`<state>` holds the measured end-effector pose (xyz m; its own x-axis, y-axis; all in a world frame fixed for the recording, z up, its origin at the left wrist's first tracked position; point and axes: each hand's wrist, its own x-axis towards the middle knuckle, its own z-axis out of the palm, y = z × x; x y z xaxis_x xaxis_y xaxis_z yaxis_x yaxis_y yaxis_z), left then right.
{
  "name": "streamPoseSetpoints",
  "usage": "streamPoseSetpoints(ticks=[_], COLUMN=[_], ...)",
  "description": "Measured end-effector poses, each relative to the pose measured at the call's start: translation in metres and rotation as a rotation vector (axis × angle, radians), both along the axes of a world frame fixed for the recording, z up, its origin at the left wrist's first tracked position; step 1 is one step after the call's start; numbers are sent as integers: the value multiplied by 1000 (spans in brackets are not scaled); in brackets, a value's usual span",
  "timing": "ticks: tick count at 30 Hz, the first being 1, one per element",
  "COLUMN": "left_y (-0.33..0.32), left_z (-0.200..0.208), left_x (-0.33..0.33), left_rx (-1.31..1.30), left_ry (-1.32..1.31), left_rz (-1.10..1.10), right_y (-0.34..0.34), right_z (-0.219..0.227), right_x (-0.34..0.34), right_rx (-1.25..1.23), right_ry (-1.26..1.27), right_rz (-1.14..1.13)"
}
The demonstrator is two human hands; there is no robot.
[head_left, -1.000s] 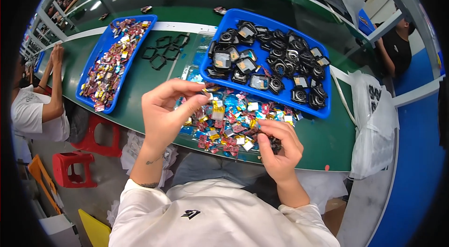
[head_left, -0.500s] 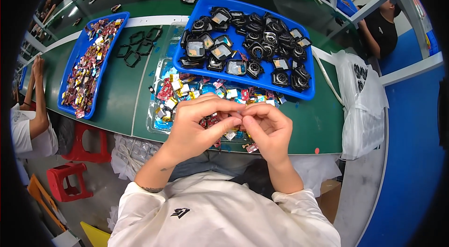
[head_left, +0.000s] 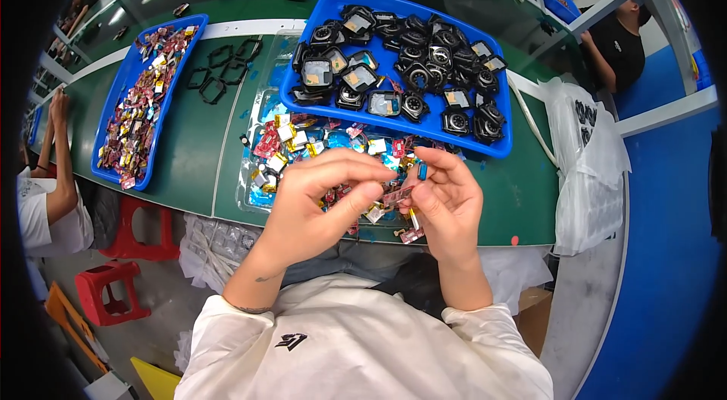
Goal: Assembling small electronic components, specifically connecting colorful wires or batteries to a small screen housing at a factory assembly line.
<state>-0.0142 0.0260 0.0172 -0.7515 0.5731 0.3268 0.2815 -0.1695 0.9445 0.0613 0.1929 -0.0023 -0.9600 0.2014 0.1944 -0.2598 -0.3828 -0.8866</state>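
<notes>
Above the near table edge, my right hand [head_left: 453, 207] pinches a small red circuit board [head_left: 398, 196] between thumb and fingers. A little blue piece [head_left: 422, 171] shows at its fingertips; whether it is joined to the board I cannot tell. My left hand [head_left: 322, 196] hovers just left of the board, its thumb and forefinger apart, with nothing visible between them. Beneath both hands lies a clear plastic tray [head_left: 244, 189] of red boards, silver-and-yellow battery cells and blue film. Part of that pile is hidden by my hands.
Behind the pile stands a blue tray [head_left: 492, 149] of black watch-like housings. A narrower blue tray [head_left: 160, 149] of similar boards and cells sits to the left, beside several black frames [head_left: 213, 90]. Wrapped plastic trays [head_left: 587, 196] stand at right. Another person's arms [head_left: 64, 146] are at far left.
My hands have parted; the right has moved slightly right and turned, bringing the red board and blue piece into sight. The left thumb and forefinger have spread apart.
</notes>
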Motion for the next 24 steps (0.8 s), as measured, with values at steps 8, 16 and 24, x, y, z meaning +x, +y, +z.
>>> streamPoseSetpoints(ticks=[8,16,24], left_y=[-4,-8,-3], left_z=[8,-4,-10], left_x=[11,9,17], left_rx=[-63,42,202], left_ry=[-116,-44,-299], left_rz=[-31,-101,-40], right_y=[1,0,-2], right_z=[-8,-12,-11], right_x=[-1,1,2], right_rx=[23,65,130], right_ry=[97,118,182], right_rz=[0,-72,-122])
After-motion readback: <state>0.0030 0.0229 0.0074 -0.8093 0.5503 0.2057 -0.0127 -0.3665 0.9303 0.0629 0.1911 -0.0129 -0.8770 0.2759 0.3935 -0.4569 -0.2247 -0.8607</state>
